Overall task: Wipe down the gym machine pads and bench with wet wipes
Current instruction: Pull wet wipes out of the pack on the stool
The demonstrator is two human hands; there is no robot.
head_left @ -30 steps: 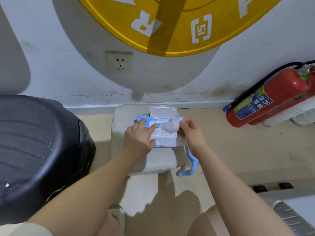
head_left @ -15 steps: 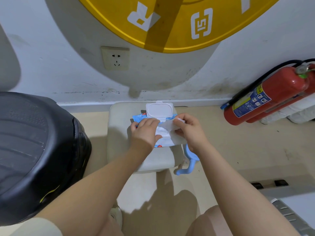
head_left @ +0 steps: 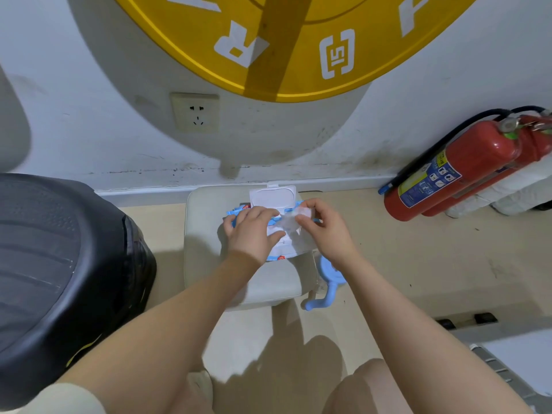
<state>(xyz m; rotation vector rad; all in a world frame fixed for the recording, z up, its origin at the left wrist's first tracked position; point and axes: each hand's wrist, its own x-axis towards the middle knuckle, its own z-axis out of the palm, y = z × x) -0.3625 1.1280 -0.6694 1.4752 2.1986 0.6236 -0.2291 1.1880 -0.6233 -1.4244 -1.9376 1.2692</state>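
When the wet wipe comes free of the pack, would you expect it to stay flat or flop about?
Probably floppy: the wet wipe already crumples where the right hand pinches it. Likely very light. The soft pack may lift, so the left hand presses it down.

A scuffed white wall (head_left: 89, 70) carries a yellow round sign (head_left: 283, 34) and a socket (head_left: 195, 112). On the beige floor (head_left: 418, 264), a red fire extinguisher (head_left: 457, 168) leans against the wall's base at the right, with a black tyre (head_left: 59, 264) at the left.

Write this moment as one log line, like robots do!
step: getting a wipe | left hand: presses wipes pack | right hand: pinches wet wipe | lid: open
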